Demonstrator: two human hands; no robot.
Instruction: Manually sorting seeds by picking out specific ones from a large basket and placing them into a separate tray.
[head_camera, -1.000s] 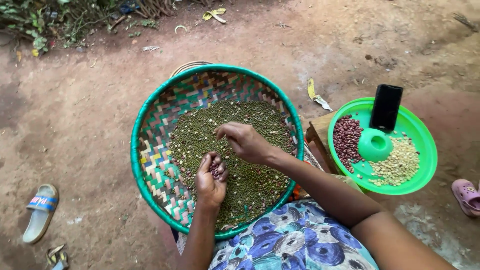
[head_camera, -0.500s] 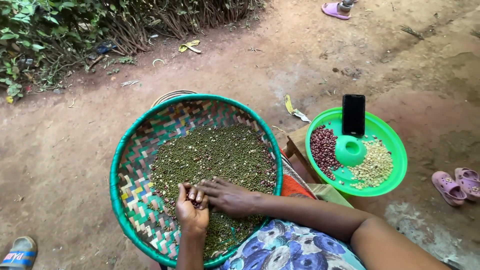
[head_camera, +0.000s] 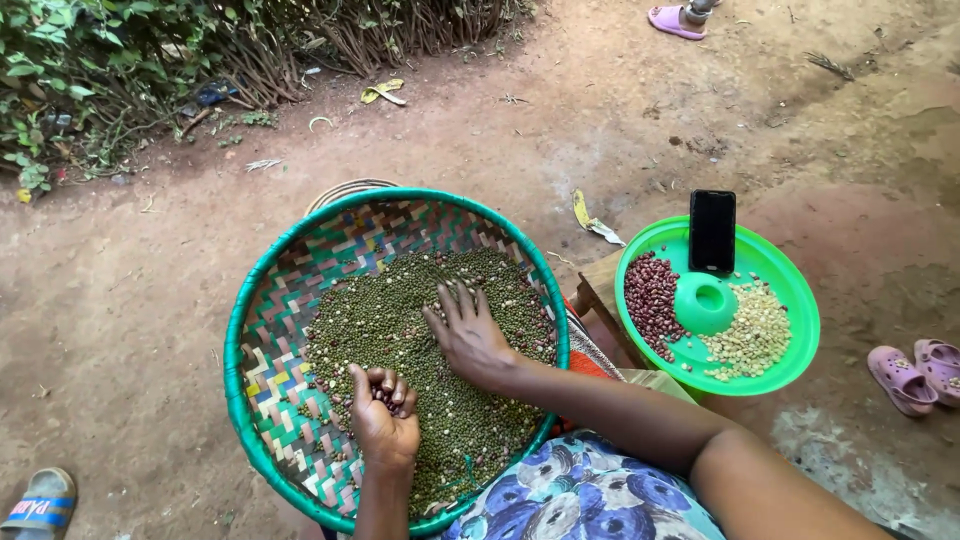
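Both hands in woven tray (head_camera: 262, 330) of grains (head_camera: 400, 310), divided bowl (head_camera: 790, 300) to its right (phone (head_camera: 712, 230) propped inside)

One camera is sitting on the person's head and looking almost straight down. It is staying close, showing the woven basket (head_camera: 262, 330) in the middle of the frame and bare dirt ground (head_camera: 120, 270) all around.

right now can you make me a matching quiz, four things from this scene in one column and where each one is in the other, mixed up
Things:
1. right hand
2. left hand
3. black phone
4. red beans

Places:
A. left side of the green plate
B. cupped, holding a few dark beans
C. propped upright at the plate's far rim
D. spread flat on the green grains in the woven basket

Pairs: 1-D, 2-B, 3-C, 4-A
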